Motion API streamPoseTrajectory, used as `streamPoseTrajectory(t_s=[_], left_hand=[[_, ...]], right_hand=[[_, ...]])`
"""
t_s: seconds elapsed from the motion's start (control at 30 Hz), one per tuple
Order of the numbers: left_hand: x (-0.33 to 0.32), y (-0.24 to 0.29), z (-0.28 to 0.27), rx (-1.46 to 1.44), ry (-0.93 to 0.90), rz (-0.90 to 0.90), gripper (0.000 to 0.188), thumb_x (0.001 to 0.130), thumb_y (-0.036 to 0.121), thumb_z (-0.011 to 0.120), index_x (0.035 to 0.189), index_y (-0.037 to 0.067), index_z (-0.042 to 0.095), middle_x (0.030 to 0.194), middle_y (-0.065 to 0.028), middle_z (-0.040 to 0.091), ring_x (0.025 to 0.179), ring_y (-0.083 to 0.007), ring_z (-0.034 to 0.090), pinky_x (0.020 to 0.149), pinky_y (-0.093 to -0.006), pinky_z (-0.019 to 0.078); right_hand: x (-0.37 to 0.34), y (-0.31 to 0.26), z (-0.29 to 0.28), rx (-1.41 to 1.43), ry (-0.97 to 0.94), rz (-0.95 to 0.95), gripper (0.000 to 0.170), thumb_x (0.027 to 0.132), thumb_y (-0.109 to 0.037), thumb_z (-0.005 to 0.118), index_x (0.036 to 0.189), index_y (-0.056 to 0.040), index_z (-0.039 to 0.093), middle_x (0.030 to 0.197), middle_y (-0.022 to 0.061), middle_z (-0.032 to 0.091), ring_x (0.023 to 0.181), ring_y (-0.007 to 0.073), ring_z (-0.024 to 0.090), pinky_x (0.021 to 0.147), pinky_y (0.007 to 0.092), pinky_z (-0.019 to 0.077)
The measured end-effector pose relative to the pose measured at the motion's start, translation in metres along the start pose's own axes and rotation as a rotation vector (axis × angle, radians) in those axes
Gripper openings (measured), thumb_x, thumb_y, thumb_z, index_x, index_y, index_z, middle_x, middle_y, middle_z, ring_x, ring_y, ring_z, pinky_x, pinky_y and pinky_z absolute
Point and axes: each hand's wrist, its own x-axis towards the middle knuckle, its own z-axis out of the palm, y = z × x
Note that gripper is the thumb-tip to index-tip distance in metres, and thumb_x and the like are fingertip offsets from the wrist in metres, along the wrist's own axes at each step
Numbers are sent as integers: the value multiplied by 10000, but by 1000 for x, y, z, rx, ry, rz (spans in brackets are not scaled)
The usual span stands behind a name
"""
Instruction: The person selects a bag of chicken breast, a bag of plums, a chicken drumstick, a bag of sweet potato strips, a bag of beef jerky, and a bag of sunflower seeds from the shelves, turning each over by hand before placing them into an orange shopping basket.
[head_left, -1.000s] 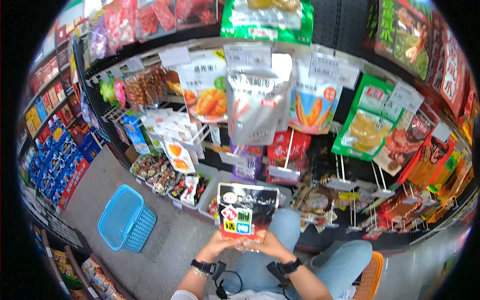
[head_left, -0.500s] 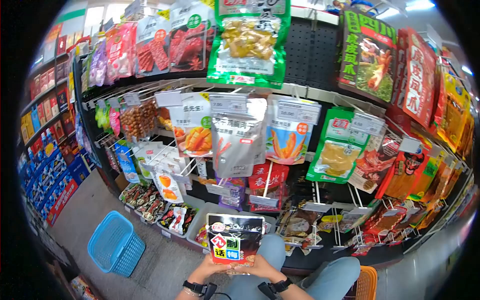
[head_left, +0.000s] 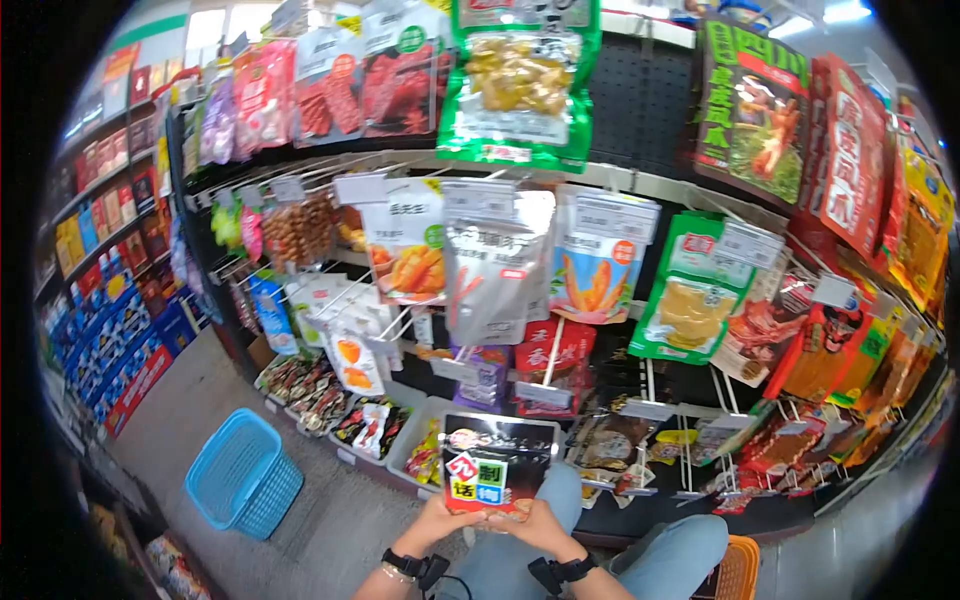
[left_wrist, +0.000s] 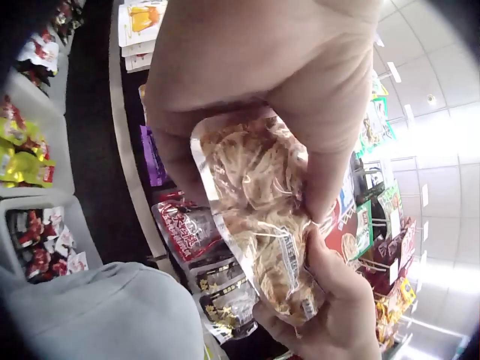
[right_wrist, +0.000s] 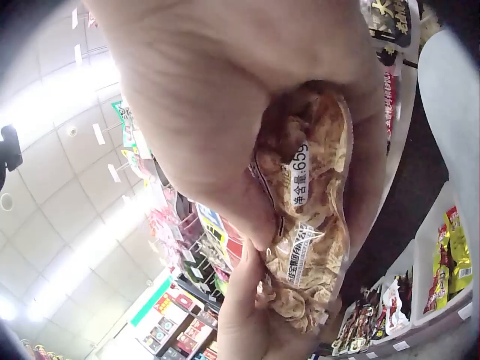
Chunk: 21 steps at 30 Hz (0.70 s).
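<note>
You hold a black and red pouch (head_left: 508, 445) with both hands. Your left hand (head_left: 436, 524) grips the bottom on one side and your right hand (head_left: 537, 530) grips it on the other, with your thumbs close together. The pouch is up in front of you, over your legs (head_left: 660, 560). Its see-through bottom shows wrinkly brown bits. A blue basket (head_left: 268, 492) sits on the floor (head_left: 345, 535) to your left. Bags hang on the rack (head_left: 625, 85) ahead.
</note>
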Motion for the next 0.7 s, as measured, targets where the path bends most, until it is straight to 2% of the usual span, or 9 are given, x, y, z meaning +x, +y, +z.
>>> streamPoseTrajectory(t_s=[0.1,0.2,0.27,0.33,0.47,0.6,0.67,0.7], left_hand=[[-7,2,-6,-45,-71,-23,364,764,68,745,1104,23,621,1017,-23,660,910,-84,597,819,-258,490],[-9,-11,-10,-83,-92,1,410,769,71,742,1149,25,596,1059,-25,648,940,-89,588,846,-266,483],[-11,-12,-11,-89,-111,1,434,772,77,742,1173,28,581,1081,-26,640,955,-90,583,858,-270,478],[-12,-14,-9,-77,-56,4,410,771,94,749,1147,27,600,1064,-23,647,949,-87,583,857,-267,475],[-10,-28,-12,-30,-25,-2,390,768,116,757,1120,27,617,1052,-26,653,940,-79,581,845,-266,475],[-10,-24,-15,-75,-74,-38,419,754,139,773,1125,27,614,1063,-32,650,950,-84,578,853,-275,475],[-12,-20,-14,-106,-99,-43,426,750,142,777,1126,27,613,1070,-33,648,957,-88,577,859,-278,474],[-11,-26,-18,-55,-127,-64,509,734,71,774,1191,33,553,1115,-28,619,1000,-99,560,890,-288,463]], right_hand=[[-1,1,-1,165,-94,45,343,760,-203,774,987,21,647,861,26,661,743,65,570,644,236,474],[0,0,2,201,-123,-33,346,751,-195,782,985,21,648,863,30,661,741,62,569,644,237,474],[1,1,2,104,-106,22,338,750,-185,780,984,20,647,875,40,668,757,71,580,656,243,480],[1,0,3,4,-77,73,329,750,-174,778,982,19,647,887,51,675,772,81,591,668,250,487],[3,3,10,-8,7,-59,323,774,-197,756,954,51,655,875,90,688,792,99,615,682,272,496],[4,8,8,175,-82,-47,360,765,-163,761,1018,48,615,945,82,669,814,106,605,715,274,495],[5,14,5,104,-113,-58,354,764,-143,759,1032,33,608,960,67,661,833,109,601,739,277,495],[5,14,5,94,-122,-66,355,766,-129,755,1051,21,605,974,63,661,851,112,602,758,280,496]])
